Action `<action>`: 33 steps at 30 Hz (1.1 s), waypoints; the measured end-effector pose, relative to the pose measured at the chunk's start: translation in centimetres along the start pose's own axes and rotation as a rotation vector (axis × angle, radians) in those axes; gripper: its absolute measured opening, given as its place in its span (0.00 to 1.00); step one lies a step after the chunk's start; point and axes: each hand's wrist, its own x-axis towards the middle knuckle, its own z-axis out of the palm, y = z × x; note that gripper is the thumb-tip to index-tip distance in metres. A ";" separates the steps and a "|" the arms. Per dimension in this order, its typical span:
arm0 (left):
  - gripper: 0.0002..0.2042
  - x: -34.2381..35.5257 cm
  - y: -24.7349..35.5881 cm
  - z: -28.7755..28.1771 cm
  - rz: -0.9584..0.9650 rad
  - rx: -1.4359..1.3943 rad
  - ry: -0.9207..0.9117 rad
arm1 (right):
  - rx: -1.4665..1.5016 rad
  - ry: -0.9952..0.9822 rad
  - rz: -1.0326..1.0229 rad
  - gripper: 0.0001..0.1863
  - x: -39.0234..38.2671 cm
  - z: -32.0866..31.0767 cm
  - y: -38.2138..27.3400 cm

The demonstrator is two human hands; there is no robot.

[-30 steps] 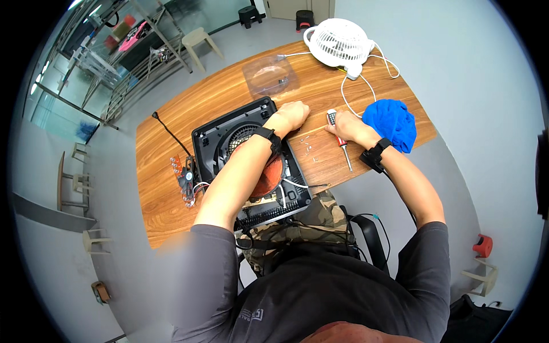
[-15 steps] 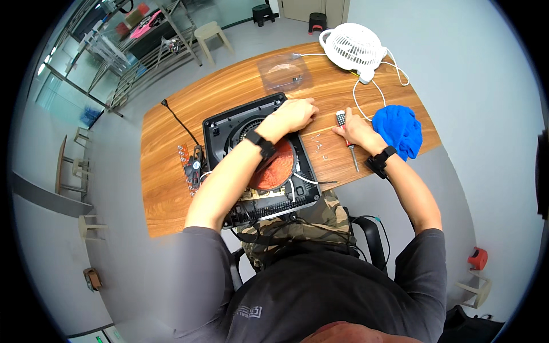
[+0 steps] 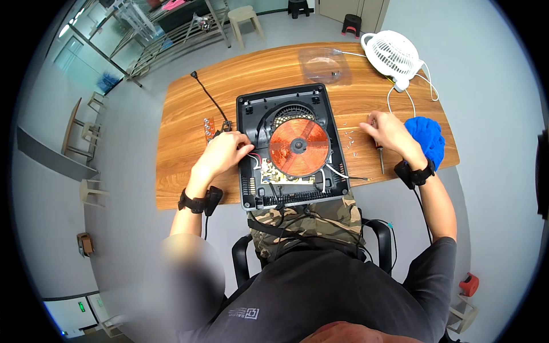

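An opened black appliance housing (image 3: 253, 115) holds a round copper coil (image 3: 286, 137) over a circuit board (image 3: 271, 177) with wires. My left hand (image 3: 224, 151) is at its left edge, fingertips bent together near red and white wires; what they hold is unclear. An orange strip with metal buttons (image 3: 209, 128) and a black part lie beside that hand, partly hidden. My right hand (image 3: 386, 132) grips the handle of a screwdriver (image 3: 381, 162) lying right of the housing. Small screws (image 3: 351, 141) are scattered between the housing and that hand.
A blue cloth (image 3: 426, 137) lies at the table's (image 3: 183, 114) right. A white fan (image 3: 392, 54) with cables and a clear plastic lid (image 3: 320, 60) are at the back. A black cord (image 3: 209, 94) runs along the left. Stools (image 3: 243, 17) and racks stand beyond.
My left hand has moved from across the housing's top right down to its left edge, uncovering the coil. My right hand remains at the screwdriver. The view has shifted.
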 end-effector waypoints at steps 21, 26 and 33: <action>0.18 3.2 2.4 5.3 -0.160 0.084 -0.008 | -0.083 -0.245 -0.133 0.23 2.3 4.1 -9.3; 0.16 3.5 1.9 5.8 -0.175 0.033 0.007 | -0.056 -0.288 -0.134 0.22 3.4 4.5 -8.9; 0.16 3.0 2.1 4.1 -0.234 -0.100 0.018 | 0.145 -0.246 -0.095 0.23 3.8 4.3 -8.2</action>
